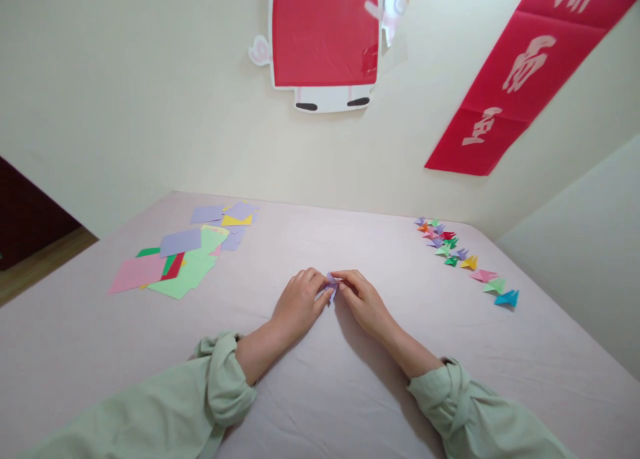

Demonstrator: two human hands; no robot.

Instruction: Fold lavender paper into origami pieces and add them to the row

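A small folded piece of purple paper (331, 286) is held up between my two hands, over the middle of the pale pink cloth. My left hand (301, 300) pinches it from the left with thumb and fingertips. From the right, the thumb and forefinger of my right hand (366, 303) grip its other edge. Fingertips cover much of the paper, so its exact folded shape is hard to make out.
Loose sheets of coloured paper, among them a pink sheet (137, 274) and a light green sheet (187, 275), lie at the left. Several folded paper cranes, including a blue crane (507, 299), form a line at the right. A wall (320, 159) stands behind the cloth-covered surface (320, 405).
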